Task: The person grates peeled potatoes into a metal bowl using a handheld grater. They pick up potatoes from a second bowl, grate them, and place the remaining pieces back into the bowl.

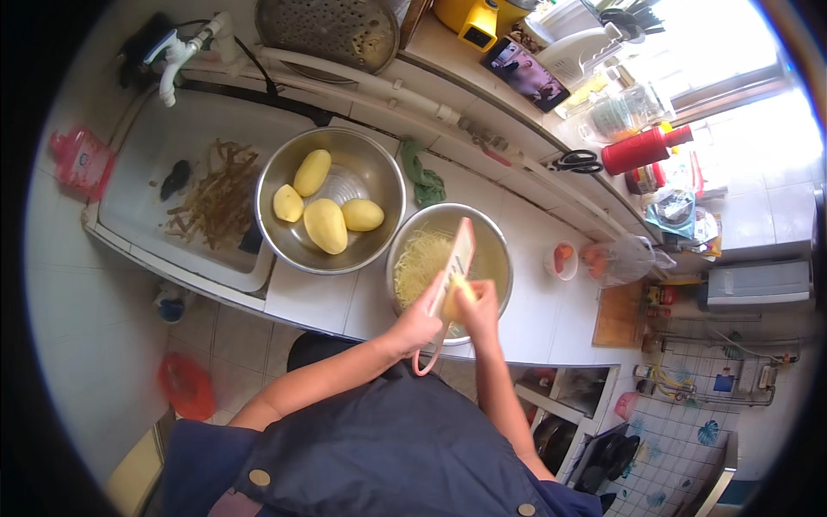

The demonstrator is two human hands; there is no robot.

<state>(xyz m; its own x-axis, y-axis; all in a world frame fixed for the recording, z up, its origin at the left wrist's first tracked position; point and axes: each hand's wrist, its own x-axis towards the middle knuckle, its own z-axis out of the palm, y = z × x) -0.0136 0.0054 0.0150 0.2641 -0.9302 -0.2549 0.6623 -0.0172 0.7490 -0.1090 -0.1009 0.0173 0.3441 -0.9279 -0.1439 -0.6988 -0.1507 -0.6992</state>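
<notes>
My left hand [417, 329] is closed on the frame of a pink-edged handheld grater [458, 258], which stands tilted over a steel bowl [502, 258]. Against the grater's right face, my right hand [481, 312] presses a peeled potato [460, 295]. Pale potato shreds [420, 269] lie heaped in the left part of that bowl. To its left, a second steel bowl [392, 226] holds several whole peeled potatoes [326, 226]. The grater's looped handle [420, 365] points toward my body, past the counter's front edge.
Brown peelings [220, 194] lie in the sink [129, 181] at left, below a white tap [177, 65]. A green cloth [422, 177] rests behind the bowls. On the right are a small white cup [562, 260], a plastic bag [620, 261] and a wooden board [618, 314]. A phone [525, 73] leans on the sill.
</notes>
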